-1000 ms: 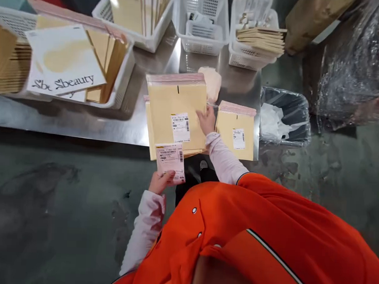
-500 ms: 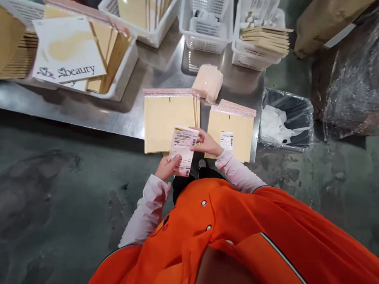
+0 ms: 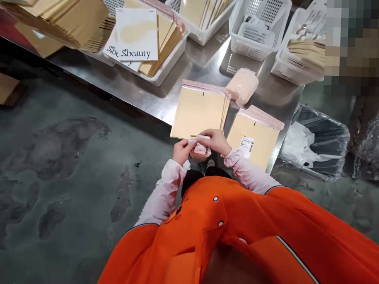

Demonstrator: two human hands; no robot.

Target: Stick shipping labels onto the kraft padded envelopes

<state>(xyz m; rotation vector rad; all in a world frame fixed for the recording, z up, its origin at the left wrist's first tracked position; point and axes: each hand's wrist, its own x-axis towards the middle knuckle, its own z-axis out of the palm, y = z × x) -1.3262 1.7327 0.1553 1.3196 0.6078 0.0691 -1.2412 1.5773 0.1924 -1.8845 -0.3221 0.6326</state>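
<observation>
Both hands are closed on a printed label sheet (image 3: 201, 149), which looks folded or bent between them just off the table's front edge. My left hand (image 3: 182, 151) pinches its left side with the thumb on top. My right hand (image 3: 217, 141) grips the upper right part, fingers reaching across it. Beyond the hands lies a stack of tan padded mailers (image 3: 198, 111) with pink bubble-lined openings. To the right, a second stack of padded mailers (image 3: 260, 134) carries a white shipping label (image 3: 247, 146) on its top piece.
A pink wrapped bundle (image 3: 243, 86) lies behind the mailers on the metal table (image 3: 141, 99). White baskets (image 3: 177, 54) line the back, some holding envelopes and printed cards (image 3: 135, 34). A lined bin (image 3: 327, 153) with white scraps stands at the right.
The label sheet was held long and flat; now it appears shorter, folded or bent. My right hand has come over its top. The view has swung left, showing more mailers at upper left.
</observation>
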